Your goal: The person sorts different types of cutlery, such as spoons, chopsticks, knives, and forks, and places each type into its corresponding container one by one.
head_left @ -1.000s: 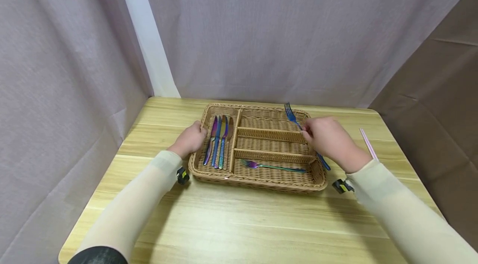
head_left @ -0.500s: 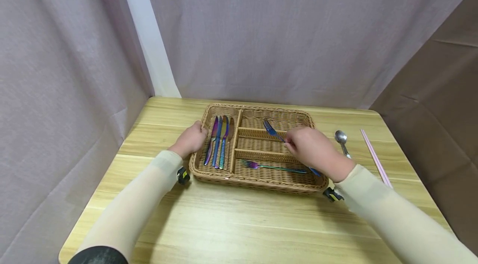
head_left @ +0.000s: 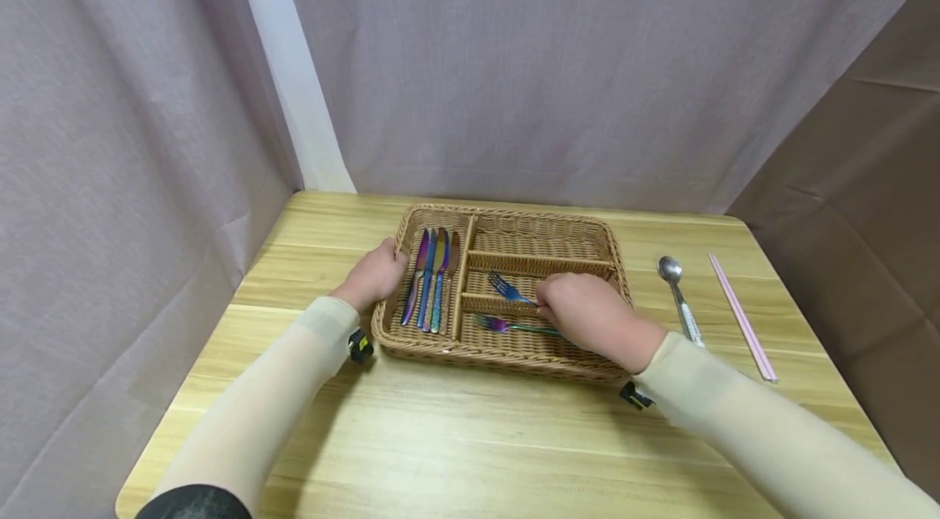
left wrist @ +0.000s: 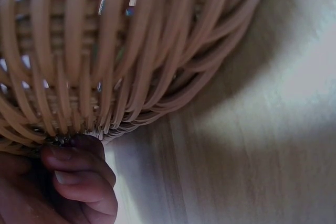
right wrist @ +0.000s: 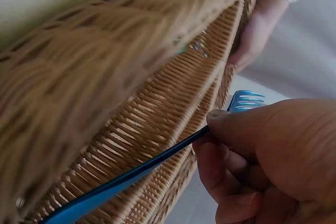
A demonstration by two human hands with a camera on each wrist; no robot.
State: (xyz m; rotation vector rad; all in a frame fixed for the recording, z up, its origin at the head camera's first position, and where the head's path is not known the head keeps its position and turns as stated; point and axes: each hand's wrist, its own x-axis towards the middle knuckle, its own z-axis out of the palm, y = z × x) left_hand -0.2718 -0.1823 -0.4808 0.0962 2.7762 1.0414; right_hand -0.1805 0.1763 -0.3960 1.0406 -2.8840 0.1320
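Staged recording booth, not a lived-in home: plain grey curtains point(head_left: 587, 54) hung on all sides, brown cloth point(head_left: 866, 144) at right, lone wooden table point(head_left: 455, 437). Domestic props only: wicker tray point(head_left: 514, 352) with cutlery, spoon point(head_left: 679, 299), pink chopsticks point(head_left: 740, 315) alongside.

A basket point(head_left: 615, 246) stood on the table point(head_left: 441, 437), toward its far edge. Four knives point(head_left: 432, 278) lay in its left compartment. A fork point(head_left: 507, 289) was held by the right hand point(head_left: 583, 313) over the divider just behind the nearest right compartment, where another fork point(head_left: 495, 325) lay. The left hand point(head_left: 373, 274) gripped the basket's left wall. Right of the basket lay a spoon point(head_left: 676, 290), and right of that chopsticks point(head_left: 738, 315)
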